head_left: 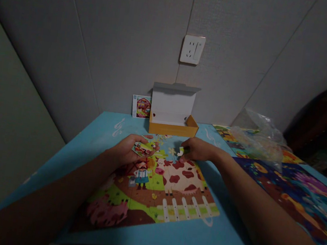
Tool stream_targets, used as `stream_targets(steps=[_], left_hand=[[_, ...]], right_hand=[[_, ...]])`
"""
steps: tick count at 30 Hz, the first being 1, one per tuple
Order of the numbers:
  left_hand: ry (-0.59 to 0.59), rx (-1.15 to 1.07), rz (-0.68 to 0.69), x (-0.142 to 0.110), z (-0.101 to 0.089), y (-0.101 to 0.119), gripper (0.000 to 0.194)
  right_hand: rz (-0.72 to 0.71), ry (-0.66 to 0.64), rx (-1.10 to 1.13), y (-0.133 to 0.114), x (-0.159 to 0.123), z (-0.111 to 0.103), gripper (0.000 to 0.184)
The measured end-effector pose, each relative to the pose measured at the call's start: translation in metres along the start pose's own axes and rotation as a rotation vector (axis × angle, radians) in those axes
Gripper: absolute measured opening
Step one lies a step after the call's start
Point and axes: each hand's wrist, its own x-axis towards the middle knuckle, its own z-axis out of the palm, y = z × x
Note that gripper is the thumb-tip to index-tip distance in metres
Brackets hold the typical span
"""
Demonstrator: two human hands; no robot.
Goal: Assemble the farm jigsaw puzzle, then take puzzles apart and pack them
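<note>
A farm jigsaw puzzle point(154, 197) with a cow, a farmer and a pig lies on the blue table point(95, 142). My left hand point(128, 150) hovers over its far left part, fingers curled around several loose puzzle pieces point(142, 148). My right hand point(197, 149) is at the puzzle's far edge, pinching a single light piece point(180, 151) between thumb and fingers just above the cow's head.
An open orange box point(170, 128) with a white lid stands at the table's back, a small picture card point(142, 107) leaning on the wall beside it. Other finished puzzles point(297, 194) and a clear plastic bag point(257, 138) lie to the right. A wall socket point(192, 49) is above.
</note>
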Motion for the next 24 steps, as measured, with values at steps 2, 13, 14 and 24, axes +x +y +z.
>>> stream_targets(steps=[2, 13, 14, 24], left_hand=[[0.003, 0.037, -0.01, 0.0, 0.001, 0.0, 0.05], [-0.009, 0.13, -0.019, -0.003, 0.006, 0.001, 0.046], [-0.006, 0.129, -0.014, -0.002, 0.006, 0.001, 0.045], [-0.269, 0.253, 0.118, -0.007, 0.014, -0.009, 0.021]], right_hand=[[-0.003, -0.055, 0.071, 0.002, -0.001, -0.001, 0.029], [-0.035, -0.069, 0.177, 0.002, -0.006, -0.005, 0.027], [-0.033, -0.027, 0.208, 0.0, -0.005, -0.004, 0.027], [-0.234, 0.549, 0.397, -0.068, 0.015, 0.03, 0.027]])
